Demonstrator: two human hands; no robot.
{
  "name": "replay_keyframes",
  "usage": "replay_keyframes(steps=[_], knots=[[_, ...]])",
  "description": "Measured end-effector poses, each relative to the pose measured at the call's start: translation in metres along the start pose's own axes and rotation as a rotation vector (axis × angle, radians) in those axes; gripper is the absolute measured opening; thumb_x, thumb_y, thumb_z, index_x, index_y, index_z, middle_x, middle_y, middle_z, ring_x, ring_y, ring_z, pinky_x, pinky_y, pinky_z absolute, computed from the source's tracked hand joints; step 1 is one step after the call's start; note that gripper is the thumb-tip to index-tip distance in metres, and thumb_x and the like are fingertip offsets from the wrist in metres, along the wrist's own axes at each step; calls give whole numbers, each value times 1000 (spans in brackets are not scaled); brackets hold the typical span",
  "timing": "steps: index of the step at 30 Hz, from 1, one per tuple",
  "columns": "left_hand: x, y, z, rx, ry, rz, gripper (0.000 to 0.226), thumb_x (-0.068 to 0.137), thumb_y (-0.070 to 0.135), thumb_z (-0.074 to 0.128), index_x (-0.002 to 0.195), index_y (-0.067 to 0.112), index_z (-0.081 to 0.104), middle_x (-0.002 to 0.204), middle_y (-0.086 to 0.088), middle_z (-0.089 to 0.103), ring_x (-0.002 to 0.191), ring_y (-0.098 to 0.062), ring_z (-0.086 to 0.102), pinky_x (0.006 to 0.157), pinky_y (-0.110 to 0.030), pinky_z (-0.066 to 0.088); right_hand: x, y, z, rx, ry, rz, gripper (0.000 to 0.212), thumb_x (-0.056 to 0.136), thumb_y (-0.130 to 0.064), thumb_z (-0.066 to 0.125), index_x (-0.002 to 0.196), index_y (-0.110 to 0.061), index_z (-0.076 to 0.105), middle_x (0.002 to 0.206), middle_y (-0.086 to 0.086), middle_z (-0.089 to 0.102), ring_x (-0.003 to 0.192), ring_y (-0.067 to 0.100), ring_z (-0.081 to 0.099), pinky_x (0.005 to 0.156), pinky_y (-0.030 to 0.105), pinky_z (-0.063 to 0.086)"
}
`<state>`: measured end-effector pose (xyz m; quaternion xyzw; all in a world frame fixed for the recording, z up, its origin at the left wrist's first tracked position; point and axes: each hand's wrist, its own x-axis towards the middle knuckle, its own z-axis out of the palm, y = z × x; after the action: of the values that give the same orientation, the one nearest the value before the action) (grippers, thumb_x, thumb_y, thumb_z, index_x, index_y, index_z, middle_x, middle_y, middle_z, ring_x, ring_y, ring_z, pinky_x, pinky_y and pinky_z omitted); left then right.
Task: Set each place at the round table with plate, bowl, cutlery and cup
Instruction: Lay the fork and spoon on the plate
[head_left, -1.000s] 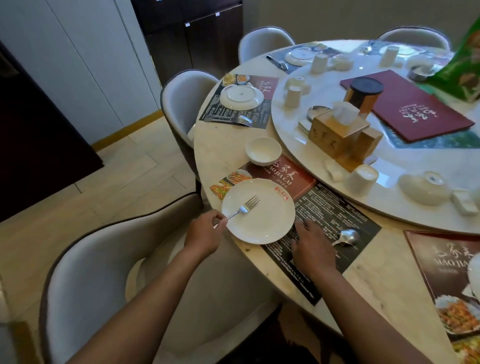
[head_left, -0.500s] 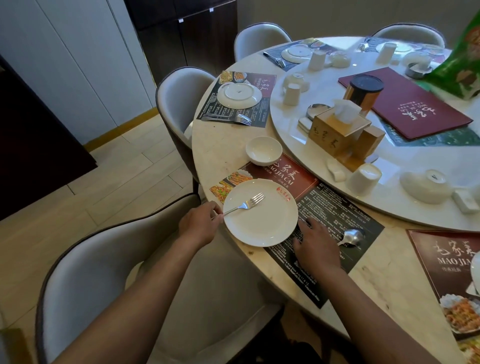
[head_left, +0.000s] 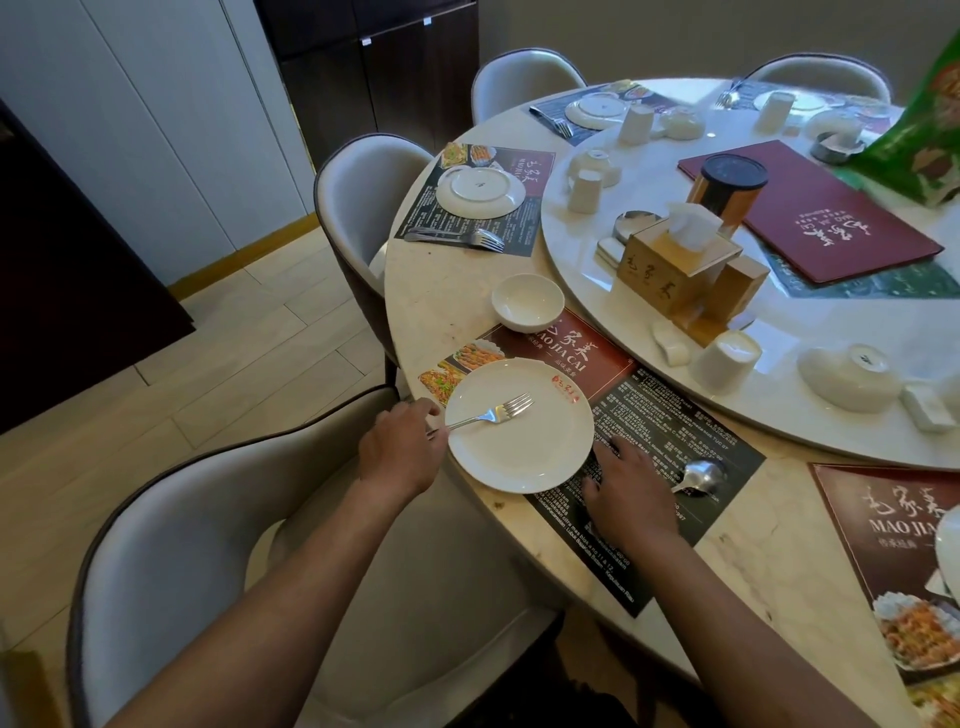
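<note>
A white plate (head_left: 524, 447) lies on the dark placemat (head_left: 670, 415) at the near place. My left hand (head_left: 402, 447) grips the handle of a fork (head_left: 498, 413) whose tines lie over the plate. My right hand (head_left: 628, 493) rests on the placemat just right of the plate, over the handle of a spoon (head_left: 701, 475) whose bowl shows beside it; whether the fingers grip the handle is hidden. A small white bowl (head_left: 527, 302) stands beyond the plate. An upturned white cup (head_left: 724, 361) sits on the turntable (head_left: 597, 291) edge.
The place to the left has a plate (head_left: 480, 192) and fork (head_left: 457, 237) on its mat. The turntable carries a wooden tissue box (head_left: 675, 265), a red menu (head_left: 831, 218), cups and upturned bowls. Grey chairs (head_left: 358, 187) ring the table; one stands right below my arms.
The fork has slid a little further over the plate, tines pointing right. My right hand has stayed by the spoon. The view has shifted slightly.
</note>
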<state>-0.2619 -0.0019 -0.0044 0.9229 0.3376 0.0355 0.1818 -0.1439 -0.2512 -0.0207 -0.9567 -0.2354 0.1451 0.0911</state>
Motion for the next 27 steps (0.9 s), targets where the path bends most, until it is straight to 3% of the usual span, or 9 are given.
replay_keyframes(steps=[2, 6, 14, 18, 23, 27], knots=[[-8, 13, 2, 43, 107, 43, 33, 95, 41, 63, 125, 27, 62, 115, 1, 63, 102, -17, 55, 74, -32, 52, -4, 2, -3, 40, 31, -10, 54, 99, -36, 51, 151, -26, 37, 160, 4, 31, 146, 25, 30, 109, 48, 43], [-35, 68, 11, 22, 186, 237, 23, 93, 44, 64, 110, 28, 70, 107, 4, 67, 100, -16, 57, 78, -33, 52, -20, 16, -12, 84, 226, -1, 46, 98, -28, 55, 143, -24, 49, 153, 5, 42, 140, 25, 39, 104, 44, 45], [-67, 188, 66, 66, -98, 511, 28, 95, 48, 59, 108, 25, 67, 104, 2, 65, 95, -18, 59, 69, -32, 43, -54, 100, -8, 152, 277, 165, 59, 93, -27, 58, 147, -22, 35, 153, 8, 36, 140, 26, 33, 103, 43, 48], [-64, 219, 89, 151, -217, 506, 29, 94, 45, 61, 109, 20, 62, 105, -1, 62, 95, -21, 59, 74, -37, 50, -67, 127, -6, 75, 208, 190, 62, 96, -37, 54, 151, -17, 34, 154, 8, 36, 141, 24, 35, 110, 38, 39], [-62, 232, 99, 233, -231, 500, 12, 101, 21, 50, 103, 15, 61, 97, -4, 62, 76, -19, 49, 63, -35, 42, -64, 137, -10, 45, 168, 162, 67, 94, -42, 55, 151, -15, 35, 154, 8, 38, 140, 25, 37, 110, 39, 39], [-68, 226, 94, 78, -217, 414, 16, 104, 25, 42, 107, 17, 56, 99, -3, 60, 74, -17, 53, 63, -33, 44, -54, 135, -18, 149, 184, 180, 73, 91, -41, 61, 153, -17, 31, 156, 7, 33, 141, 25, 35, 108, 41, 43]])
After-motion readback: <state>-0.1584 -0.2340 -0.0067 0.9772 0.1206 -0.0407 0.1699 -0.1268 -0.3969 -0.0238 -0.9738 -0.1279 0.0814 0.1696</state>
